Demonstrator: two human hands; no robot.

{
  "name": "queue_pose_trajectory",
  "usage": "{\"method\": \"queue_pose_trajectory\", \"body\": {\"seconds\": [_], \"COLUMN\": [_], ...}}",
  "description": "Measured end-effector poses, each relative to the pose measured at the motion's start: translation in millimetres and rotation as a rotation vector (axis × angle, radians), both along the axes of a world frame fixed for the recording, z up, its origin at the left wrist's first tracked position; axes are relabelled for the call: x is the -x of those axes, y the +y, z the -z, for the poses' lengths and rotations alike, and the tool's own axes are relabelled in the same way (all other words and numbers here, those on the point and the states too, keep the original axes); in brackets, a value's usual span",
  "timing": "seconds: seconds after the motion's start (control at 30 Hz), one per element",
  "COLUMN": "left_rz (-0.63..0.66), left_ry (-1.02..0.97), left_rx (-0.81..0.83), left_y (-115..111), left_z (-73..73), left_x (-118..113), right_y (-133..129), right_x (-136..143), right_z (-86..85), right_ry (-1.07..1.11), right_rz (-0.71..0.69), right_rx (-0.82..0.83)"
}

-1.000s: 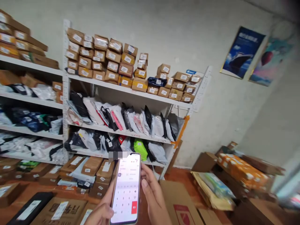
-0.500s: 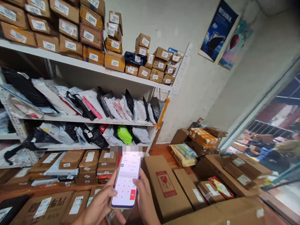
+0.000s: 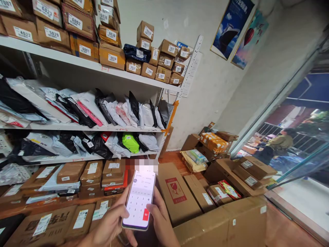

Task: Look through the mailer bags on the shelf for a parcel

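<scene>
Both my hands hold a smartphone [image 3: 139, 200] low in the middle of the view. Its lit screen shows a number keypad and a red button. My left hand [image 3: 109, 226] cups its left edge from below, thumb beside the screen. My right hand [image 3: 160, 223] grips the right edge, thumb resting near the red button. Behind the phone stand flat cardboard parcels [image 3: 113, 172] with labels.
A white shelf rack [image 3: 84, 127] fills the left, with numbered boxes [image 3: 110, 56] on top and poly mailer bags [image 3: 120, 111] below. Large cartons [image 3: 177, 193] lie on the floor to the right. A glass door [image 3: 290, 137] is at right, a person outside.
The view has swung right and closer to the shelves, bringing the glass door and floor cartons into sight. The phone stays in both hands, slightly lower in view.
</scene>
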State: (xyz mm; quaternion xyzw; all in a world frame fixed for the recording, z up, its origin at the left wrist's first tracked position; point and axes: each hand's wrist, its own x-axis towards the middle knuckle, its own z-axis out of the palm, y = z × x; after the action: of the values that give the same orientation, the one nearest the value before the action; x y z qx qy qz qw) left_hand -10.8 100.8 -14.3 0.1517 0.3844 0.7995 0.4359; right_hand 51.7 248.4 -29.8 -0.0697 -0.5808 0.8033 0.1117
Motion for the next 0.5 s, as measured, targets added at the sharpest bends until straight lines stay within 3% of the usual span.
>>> {"method": "queue_pose_trajectory", "body": {"seconds": [0.13,0.37,0.5], "left_rz": [0.073,0.100,0.074], "left_ry": [0.001,0.015,0.008], "left_rx": [-0.106,-0.121,-0.137], "left_y": [5,19,30], "left_z": [7.6,10.6,12.0], "left_x": [-6,-28,-44], "right_y": [6,13,24], "right_x": [-10,-29,-43], "right_z": [5.2,-6.5,0.0], "right_ry": [0.040,-0.006,0.065], "right_rz": [-0.022,0.045,-0.048], "right_rx": [0.052,-0.033,-0.046]}}
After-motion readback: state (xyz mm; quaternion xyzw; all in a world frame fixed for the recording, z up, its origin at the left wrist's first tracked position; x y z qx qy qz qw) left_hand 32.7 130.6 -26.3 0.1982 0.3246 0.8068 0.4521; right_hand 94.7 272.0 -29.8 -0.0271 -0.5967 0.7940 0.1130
